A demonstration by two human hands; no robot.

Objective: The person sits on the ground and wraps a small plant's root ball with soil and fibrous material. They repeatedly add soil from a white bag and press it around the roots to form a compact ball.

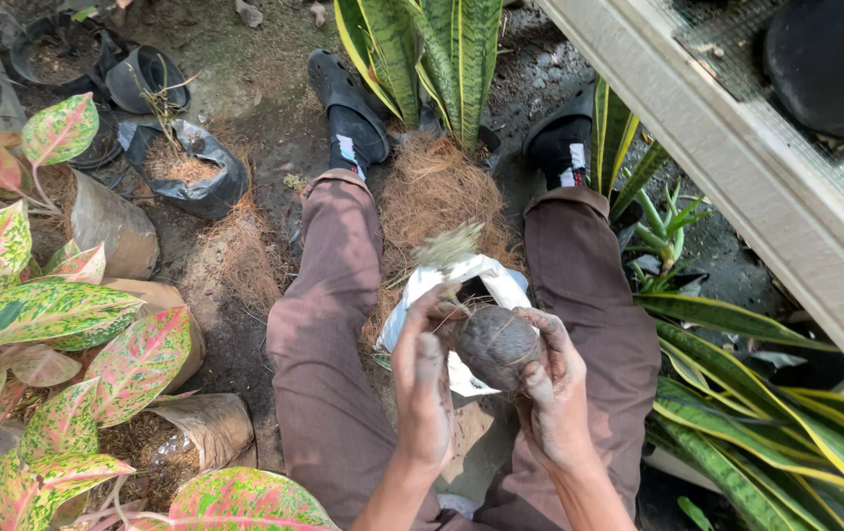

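Between my knees: root ball (496, 344) out of pot, both hands grasping it, left hand (424, 379), right hand (552, 388). White bag (461, 280) below, unfilled; bagging remains.

Your left hand (424, 379) and right hand (552, 383) are dusted with matt grey soil and grip a rough, dull brown root ball (496, 344). Beneath it sits a white plastic bag (461, 280), crinkled and faintly shiny. Dry, fibrous coconut husk (436, 192) covers the ground. Your trousers (328, 324) are matt brown cloth; your clogs (343, 98) are smooth black rubber.
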